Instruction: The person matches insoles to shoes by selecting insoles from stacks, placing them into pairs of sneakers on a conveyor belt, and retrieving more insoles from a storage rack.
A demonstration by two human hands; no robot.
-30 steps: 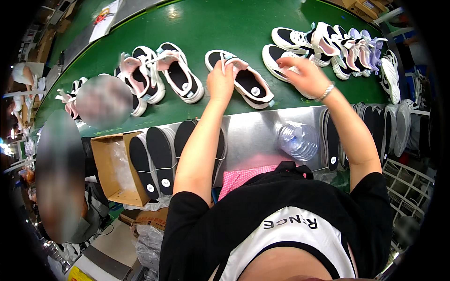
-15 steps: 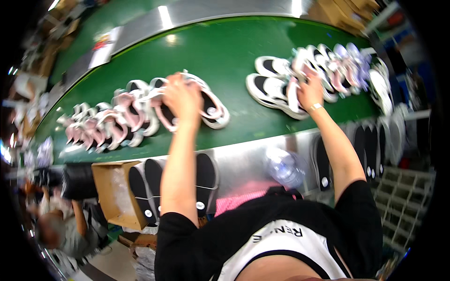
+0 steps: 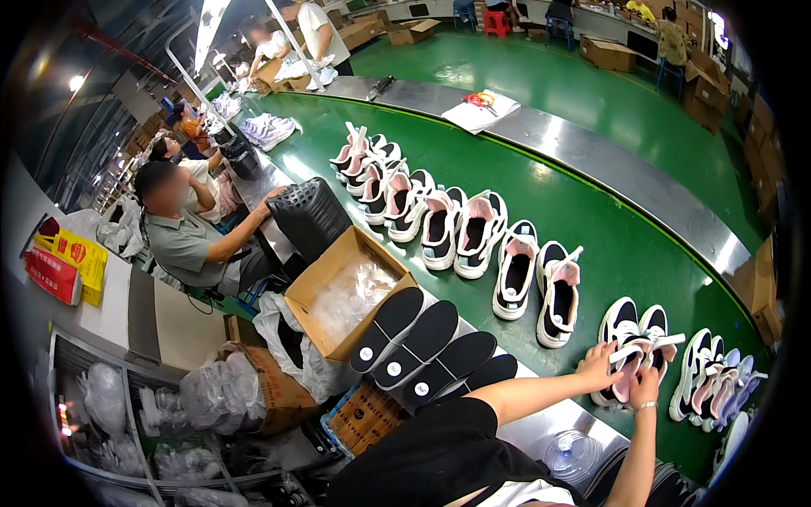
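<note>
Both my hands are at one pair of black and white sneakers point(image 3: 623, 321) with pink lining, on the green table at the right. My left hand point(image 3: 598, 369) has its fingers closed at the opening of the left shoe. Right beside it, my right hand point(image 3: 644, 387) pinches the other shoe near its tongue and collar; its fingertips are partly hidden. To the left stands another pair, one sneaker point(image 3: 515, 279) and its mate point(image 3: 558, 296), apart from my hands. More pairs point(image 3: 480, 237) continue in a row toward the far left.
Further right stand white and lilac sneakers point(image 3: 710, 380). Along the near edge lie black insoles point(image 3: 422, 346), a carton point(image 3: 308, 296) of clear plastic and a clear plastic jug point(image 3: 574, 455). A seated person point(image 3: 190, 237) works at the left. Red-handled scissors point(image 3: 479, 99) lie on paper at the far edge.
The view has swung left. My left hand has let go of the left pair and moved across to the right pair, close to my right hand.
</note>
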